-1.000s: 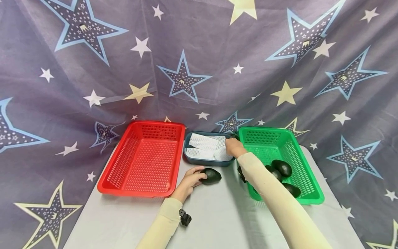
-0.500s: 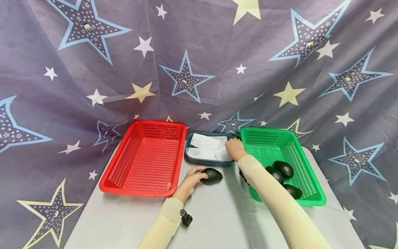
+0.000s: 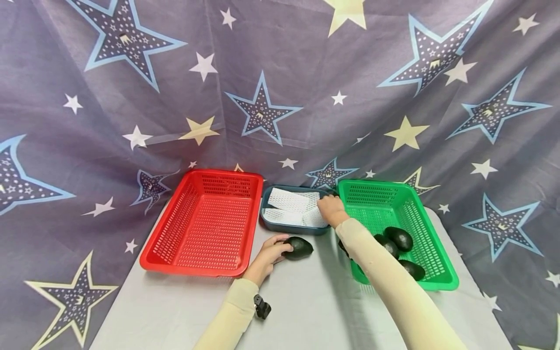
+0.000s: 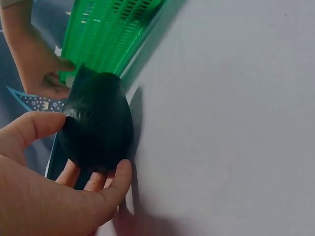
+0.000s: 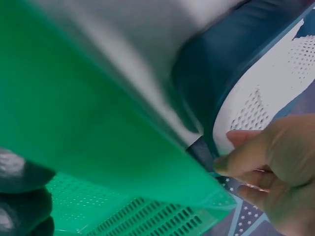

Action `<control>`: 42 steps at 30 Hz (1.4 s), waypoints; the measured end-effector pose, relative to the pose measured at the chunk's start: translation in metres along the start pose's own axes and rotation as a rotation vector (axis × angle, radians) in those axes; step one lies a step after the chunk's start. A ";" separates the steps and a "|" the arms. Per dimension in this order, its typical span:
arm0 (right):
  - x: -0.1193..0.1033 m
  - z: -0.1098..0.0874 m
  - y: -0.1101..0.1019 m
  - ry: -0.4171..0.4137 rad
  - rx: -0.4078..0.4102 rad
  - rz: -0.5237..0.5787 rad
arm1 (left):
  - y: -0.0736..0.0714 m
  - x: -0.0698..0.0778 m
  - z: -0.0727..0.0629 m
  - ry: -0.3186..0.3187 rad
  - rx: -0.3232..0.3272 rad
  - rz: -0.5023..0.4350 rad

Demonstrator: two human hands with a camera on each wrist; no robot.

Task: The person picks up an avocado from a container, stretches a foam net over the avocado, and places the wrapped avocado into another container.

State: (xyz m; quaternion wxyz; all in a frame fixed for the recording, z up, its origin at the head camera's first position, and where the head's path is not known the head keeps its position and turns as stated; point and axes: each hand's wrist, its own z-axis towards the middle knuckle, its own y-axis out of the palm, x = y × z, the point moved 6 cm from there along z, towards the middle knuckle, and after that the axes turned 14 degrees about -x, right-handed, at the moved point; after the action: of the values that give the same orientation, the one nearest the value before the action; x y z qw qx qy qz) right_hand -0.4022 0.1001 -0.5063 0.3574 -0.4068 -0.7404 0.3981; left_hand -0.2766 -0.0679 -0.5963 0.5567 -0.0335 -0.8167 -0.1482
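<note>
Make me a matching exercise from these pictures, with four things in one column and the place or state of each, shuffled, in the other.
Things:
1. Red basket
2. White foam nets
3. Left hand
4. Green basket

Places and states:
A. grips a single avocado
B. contains several dark avocados
C. stands left of the dark blue tray
D. lie inside that tray

Pairs: 1-C, 2-D, 3-A, 4-B

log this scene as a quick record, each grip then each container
left grip: holds a dark avocado in front of the blue tray
right grip: at the tray's right end; whether it pinches anything is unclear
blue tray: holds white mesh sleeves
green basket: at least three dark avocados
red basket: left of the tray
</note>
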 end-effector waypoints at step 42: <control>0.027 -0.052 -0.029 -0.245 0.359 1.036 | 0.008 0.000 0.004 0.002 0.018 0.016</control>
State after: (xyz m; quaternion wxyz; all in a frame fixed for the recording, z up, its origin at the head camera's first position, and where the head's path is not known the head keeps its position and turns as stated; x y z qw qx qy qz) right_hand -0.3784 0.1293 -0.4530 0.0901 -0.6010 -0.4005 0.6858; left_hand -0.2783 -0.0595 -0.5961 0.5590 -0.0350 -0.8172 -0.1362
